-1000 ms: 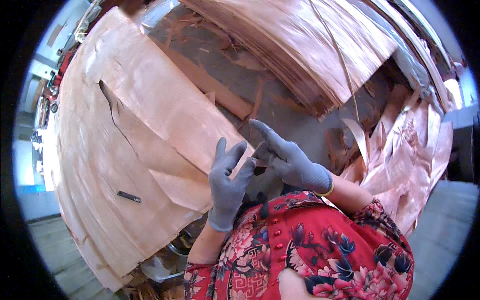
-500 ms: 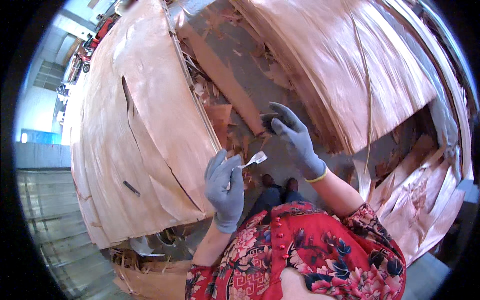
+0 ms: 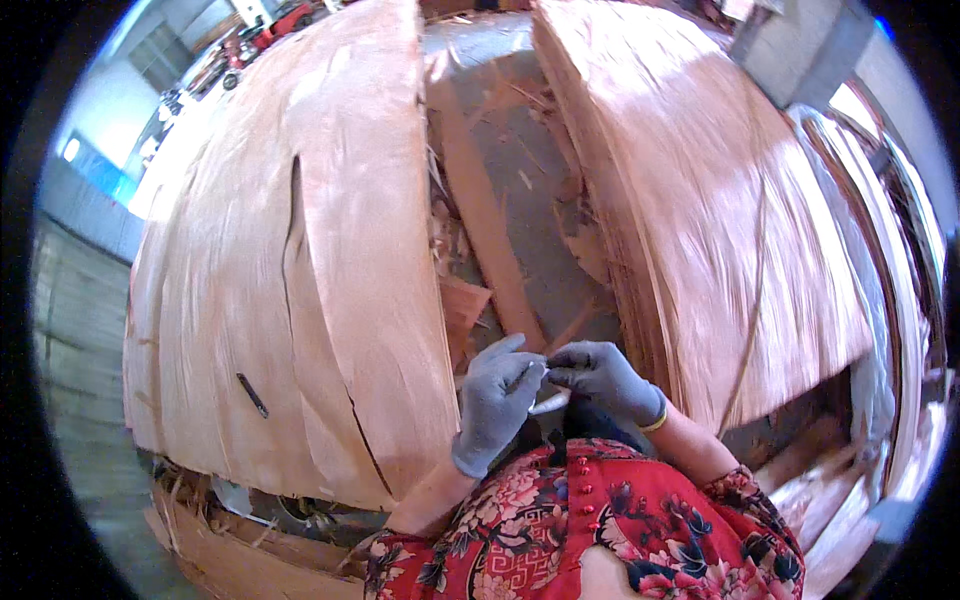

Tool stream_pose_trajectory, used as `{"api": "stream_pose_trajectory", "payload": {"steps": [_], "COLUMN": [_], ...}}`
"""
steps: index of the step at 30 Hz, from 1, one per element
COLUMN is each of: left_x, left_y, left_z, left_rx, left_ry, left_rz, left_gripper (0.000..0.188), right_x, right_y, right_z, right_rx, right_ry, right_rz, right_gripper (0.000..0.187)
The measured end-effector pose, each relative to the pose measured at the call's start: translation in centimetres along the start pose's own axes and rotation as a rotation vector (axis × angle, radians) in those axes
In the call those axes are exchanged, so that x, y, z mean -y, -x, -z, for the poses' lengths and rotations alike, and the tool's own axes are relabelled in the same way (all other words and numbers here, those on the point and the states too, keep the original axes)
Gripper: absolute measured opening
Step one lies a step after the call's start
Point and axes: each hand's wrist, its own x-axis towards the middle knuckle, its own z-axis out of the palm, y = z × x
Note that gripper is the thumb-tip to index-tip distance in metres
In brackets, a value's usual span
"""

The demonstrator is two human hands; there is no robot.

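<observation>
Both my hands wear grey knit gloves and meet in front of my body, over the gap between two stacks of thin wood veneer. My left hand [image 3: 497, 402] pinches a small white strip [image 3: 550, 404], its loose end hanging below the fingers. Right beside it, my right hand [image 3: 606, 380] has its thumb and fingertips pressed together, touching the left fingertips; what lies between them is too small to make out. On the left veneer stack [image 3: 372, 270], whose top sheet has a long dark split [image 3: 291, 250], lies a slim dark tool [image 3: 252, 395], perhaps a cutter.
The right veneer stack [image 3: 710, 220] rises beyond my right hand. Between the stacks, a long veneer strip [image 3: 485, 215] and scraps [image 3: 463, 303] lie on the grey floor. More veneer pieces [image 3: 250, 545] lie at lower left. A pillar [image 3: 805, 50] stands at far right.
My right hand has come down and inward from its raised, open pose to meet the left fingertips. The left hand has moved slightly right with the white strip. The view has turned.
</observation>
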Motion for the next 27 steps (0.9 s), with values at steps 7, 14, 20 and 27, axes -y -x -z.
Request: {"api": "stream_pose_trajectory", "payload": {"steps": [7,14,20,27], "left_x": [2.1,8.5,17.9,32.3], "left_y": [-6.1,-4.1,-12.7,-16.9], "left_z": [0.8,8.6,15.8,16.9], "left_rx": [-0.231,-0.524,-0.519,-0.31], "left_ry": [-0.129,-0.657,-0.841,-0.974], "left_rz": [0.043,0.341,0.417,0.508], "left_gripper": [0.01,0.041,0.085,0.071], "right_x": [3.1,8.4,14.4,21.6], "right_y": [-10.7,-22.8,-33.4,-41.6], "right_z": [3.3,3.6,3.3,4.6], "right_rx": [0.313,0.41,0.234,0.062], "right_ry": [0.104,-0.071,0.021,0.121], "right_rz": [0.083,0.088,0.151,0.25], "right_gripper": [0.015,0.025,0.024,0.021]}}
